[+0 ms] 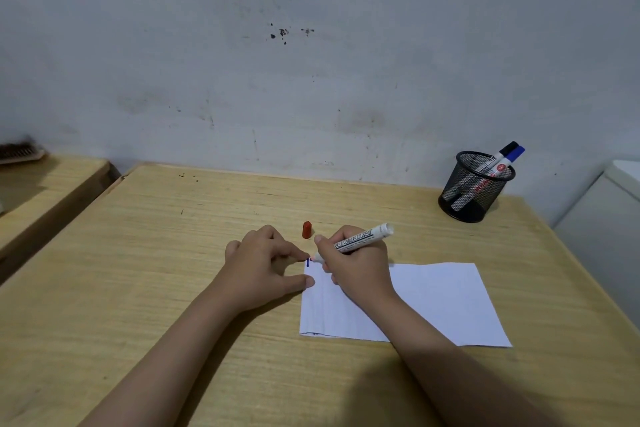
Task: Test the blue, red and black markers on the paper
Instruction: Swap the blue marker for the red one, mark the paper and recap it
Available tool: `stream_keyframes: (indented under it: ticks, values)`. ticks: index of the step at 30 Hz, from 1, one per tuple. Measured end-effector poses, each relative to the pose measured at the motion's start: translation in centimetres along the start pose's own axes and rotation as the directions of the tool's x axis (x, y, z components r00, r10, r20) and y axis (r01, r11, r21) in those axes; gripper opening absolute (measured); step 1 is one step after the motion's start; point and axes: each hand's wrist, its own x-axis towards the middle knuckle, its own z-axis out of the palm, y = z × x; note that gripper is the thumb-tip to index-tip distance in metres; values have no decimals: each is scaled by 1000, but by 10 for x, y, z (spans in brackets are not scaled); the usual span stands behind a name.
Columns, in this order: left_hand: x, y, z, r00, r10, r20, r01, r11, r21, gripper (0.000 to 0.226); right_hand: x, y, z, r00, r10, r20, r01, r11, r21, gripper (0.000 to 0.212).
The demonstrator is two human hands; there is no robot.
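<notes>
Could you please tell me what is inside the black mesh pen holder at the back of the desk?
The mesh pen holder holds two capped markers, one with a black cap and one with a blue cap, leaning right. Their lower ends show dimly through the mesh; the bottom is too dark to check.

Only lettering I can spot is black print along the white barrel of the marker (360, 239) in the right hand (356, 270), upside down and too blurry to read, plus a red round logo on a marker in the mesh cup (474, 191), also unreadable.
</notes>
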Motion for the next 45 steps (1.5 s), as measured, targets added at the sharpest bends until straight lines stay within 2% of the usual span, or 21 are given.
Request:
stream_keyframes:
  ticks: [11, 17, 18, 20, 22, 23, 25, 27, 31, 33, 35, 37, 39, 40, 42, 45]
  values:
    - [-1, 1, -1, 998, 57, -4, -56, 990, 132, 58, -1, -3, -1, 1000, 15, 13, -15, 999, -45, 31]
    - [-2, 3, 0, 999, 47, 3, -47, 990, 132, 48, -1, -7, -6, 994, 71, -83, -53, 979, 198, 31]
    - [-2, 4, 0, 999, 38, 6, -38, 993, 112, 45, 0, -7, -7, 992, 87, -93, -63, 971, 232, 31]
    - [0, 7, -1, 999, -35, -5, 34, 996, -80, 38, 0, -9, -9, 989, 107, -102, -76, 958, 276, 31]
    - [5, 10, -3, 992, -107, -71, 84, 958, -273, 36, 1, -10, -10, 986, 137, -100, -96, 938, 334, 31]
    - [11, 12, -3, 987, -100, -124, 61, 957, -282, 35, 1, -11, -11, 983, 157, -97, -110, 921, 373, 30]
    - [22, 17, -3, 986, -45, -163, 7, 974, -226, 32, 1, -16, -14, 979, 182, -88, -125, 885, 448, 25]
    - [33, 24, -2, 992, 12, -123, -30, 989, -148, 29, 1, -22, -17, 982, 171, -83, -110, 868, 484, 21]
    - [46, 34, 3, 998, 44, -54, -35, 987, 158, 16, -5, -37, -31, 992, 68, -109, -10, 884, 467, 12]
    - [45, 35, 1, 996, 27, -89, -12, 986, 166, 15, -14, -44, -42, 994, 5, -106, 44, 891, 451, 6]
    - [39, 38, -3, 992, 2, -124, 1, 1000, 30, 8, -26, -50, -55, 995, -66, -74, 91, 899, 429, 8]
    - [28, 48, -12, 988, -69, -136, 26, 955, -295, 4, -38, -56, -68, 992, -124, -38, 129, 903, 409, 12]
    - [10, 64, -24, 991, -103, -85, 23, 761, -648, 6, -49, -60, -79, 987, -158, -15, 151, 904, 400, 18]
    - [1, 73, -29, 994, -97, -48, 27, 650, -759, 6, -54, -62, -84, 985, -171, -6, 160, 904, 397, 19]
    - [-17, 87, -37, 998, -69, 0, 36, 521, -853, 12, -63, -66, -92, 980, -198, 15, 176, 900, 398, 16]
    - [-37, 104, -41, 1000, -2, 24, 22, 465, -885, 14, -77, -74, -101, 973, -229, 31, 198, 895, 399, 10]
